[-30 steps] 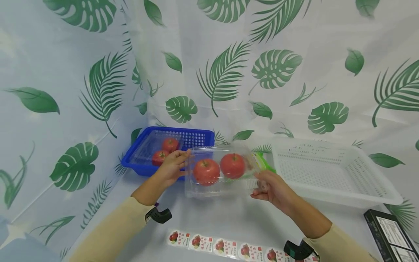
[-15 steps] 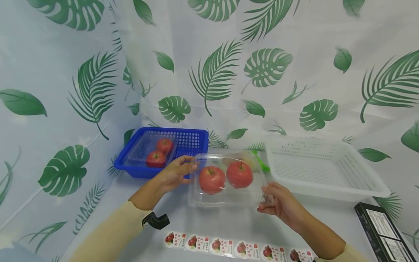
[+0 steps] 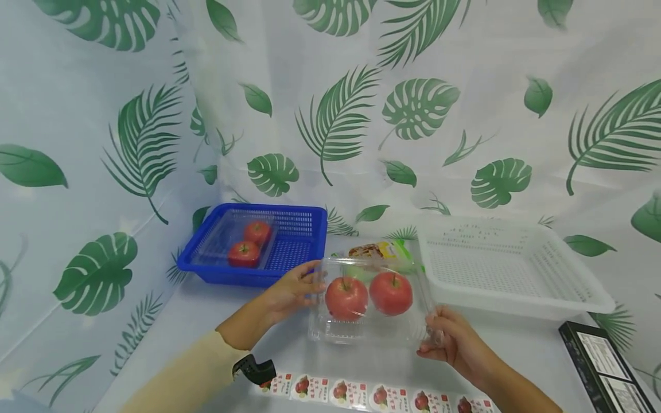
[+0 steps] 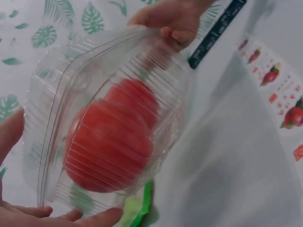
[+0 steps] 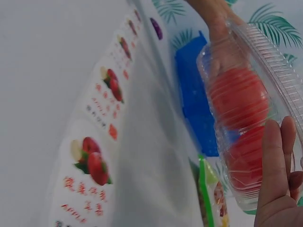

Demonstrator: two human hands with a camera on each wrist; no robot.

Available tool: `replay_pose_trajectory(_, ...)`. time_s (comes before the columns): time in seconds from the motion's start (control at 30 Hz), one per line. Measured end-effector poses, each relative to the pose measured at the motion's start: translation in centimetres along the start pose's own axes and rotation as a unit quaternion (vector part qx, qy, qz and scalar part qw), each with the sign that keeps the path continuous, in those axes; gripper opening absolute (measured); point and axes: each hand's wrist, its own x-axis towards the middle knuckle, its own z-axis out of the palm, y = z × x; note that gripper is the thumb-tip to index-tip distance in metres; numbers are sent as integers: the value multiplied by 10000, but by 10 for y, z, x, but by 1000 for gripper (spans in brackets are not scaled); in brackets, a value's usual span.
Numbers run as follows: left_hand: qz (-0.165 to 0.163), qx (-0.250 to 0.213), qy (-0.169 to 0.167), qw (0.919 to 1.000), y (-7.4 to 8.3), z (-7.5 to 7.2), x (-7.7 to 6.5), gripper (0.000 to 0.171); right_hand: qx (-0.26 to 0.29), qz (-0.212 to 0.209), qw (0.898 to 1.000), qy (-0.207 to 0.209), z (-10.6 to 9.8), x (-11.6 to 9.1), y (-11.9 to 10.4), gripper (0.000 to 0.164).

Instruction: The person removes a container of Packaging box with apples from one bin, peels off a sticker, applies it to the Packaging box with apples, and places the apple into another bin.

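Clamshell box (image 3: 369,332) of clear plastic, with two red apples (image 3: 346,299) inside, held above the table (image 3: 296,353), left hand (image 3: 293,293) gripping one end, right hand (image 3: 455,343) pinching the other. Blue basket (image 3: 258,277) at left, containing second clear box (image 3: 217,241); white basket (image 3: 521,301) at right; green-edged packet (image 3: 379,250) between; apple-label strip (image 3: 369,394) nearest the wearer

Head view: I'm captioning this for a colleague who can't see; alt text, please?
A person's hands hold a clear plastic box of two red apples. Beyond it are a blue basket, a green-edged packet and a white basket; apple stickers lie in front.
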Motion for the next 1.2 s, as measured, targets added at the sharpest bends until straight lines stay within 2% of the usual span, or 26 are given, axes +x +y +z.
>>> replay_pose_trajectory(0.13, -129, 8, 166, 9998, -16, 2, 3, 81, -75, 137, 9998, 79, -5, -3, 9, 17)
replay_pose_trajectory(0.2, -154, -153, 239, 9995, -24, 4, 4, 83, -147, 220, 9995, 169, -8, -3, 13, 19)
replay_pose_trajectory(0.43, 74, -613, 186, 9979, -42, 12, 6, 82, -329, 466, 9965, 617, -15, -9, 24, 25)
replay_pose_trajectory(0.6, 155, -603, 295, 9976, -48, 12, 7, 79, -223, 486, 9968, 586, -17, -9, 32, 28)
replay_pose_trajectory(0.9, 146, -460, 353, 9982, -58, 1, 14, 81, -104, 556, 9972, 499, -16, -4, 42, 33)
replay_pose_trajectory(1.2, 21, -410, 486, 9980, -64, -2, 21, 80, -186, 775, 9956, 487, -18, 2, 47, 36)
